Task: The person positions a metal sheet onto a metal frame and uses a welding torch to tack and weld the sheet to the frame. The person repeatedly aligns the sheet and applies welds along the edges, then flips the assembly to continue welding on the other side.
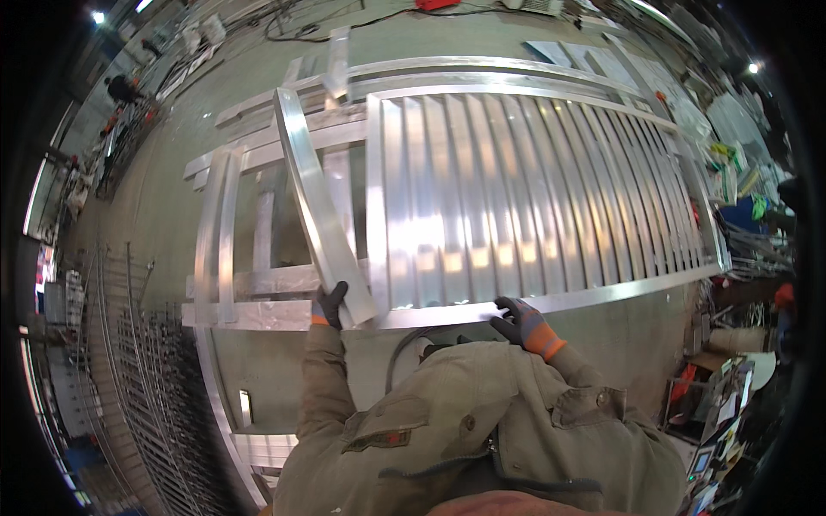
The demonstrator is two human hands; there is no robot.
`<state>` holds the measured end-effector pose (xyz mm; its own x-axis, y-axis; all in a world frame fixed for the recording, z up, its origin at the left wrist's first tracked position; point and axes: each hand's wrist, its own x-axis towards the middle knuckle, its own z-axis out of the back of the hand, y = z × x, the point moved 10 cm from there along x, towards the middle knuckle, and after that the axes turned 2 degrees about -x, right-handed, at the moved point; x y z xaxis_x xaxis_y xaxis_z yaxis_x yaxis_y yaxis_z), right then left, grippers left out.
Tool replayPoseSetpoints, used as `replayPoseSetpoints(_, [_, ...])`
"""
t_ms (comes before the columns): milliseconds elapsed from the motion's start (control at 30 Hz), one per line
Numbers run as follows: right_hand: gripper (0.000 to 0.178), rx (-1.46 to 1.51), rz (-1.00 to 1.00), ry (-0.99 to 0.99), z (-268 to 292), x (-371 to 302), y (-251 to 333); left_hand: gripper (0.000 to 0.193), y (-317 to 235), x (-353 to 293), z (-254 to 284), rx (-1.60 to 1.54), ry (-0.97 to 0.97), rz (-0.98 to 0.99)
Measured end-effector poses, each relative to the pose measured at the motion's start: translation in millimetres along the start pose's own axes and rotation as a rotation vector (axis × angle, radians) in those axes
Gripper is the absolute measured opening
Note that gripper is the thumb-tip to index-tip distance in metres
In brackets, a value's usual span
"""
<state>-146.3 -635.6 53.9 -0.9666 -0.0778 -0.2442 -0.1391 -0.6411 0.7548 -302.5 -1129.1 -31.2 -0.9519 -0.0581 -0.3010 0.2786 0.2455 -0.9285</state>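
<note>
Silvery metal bar [316,202] is slanting beside the slatted panel [516,198], left hand [329,304] grasping its near end, right hand [523,325] loosely spread at the panel's edge, positioning seemingly underway, the next move calling for careful alignment.

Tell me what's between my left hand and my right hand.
In the head view, the near end of the slanted metal bar, then a stretch of the slatted panel's near rail, lie between your left hand and right hand.
</note>
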Motion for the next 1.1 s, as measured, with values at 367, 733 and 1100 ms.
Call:
replayPoseSetpoints(367, [0.144,0.081,0.04,-0.127,155,-47,-71,0.051,66,-172,-523,-0.084,0.462,0.07])
replayPoseSetpoints(733, [0.14,0.015,-0.239,-0.547,292,-172,-309,0.048,180,-280,-795,-0.072,0.834,0.447])
replayPoseSetpoints(1100, [0.124,0.043,-0.528,-0.754,489,-279,-483,0.065,340,-267,-1040,0.245,0.876,0.374])
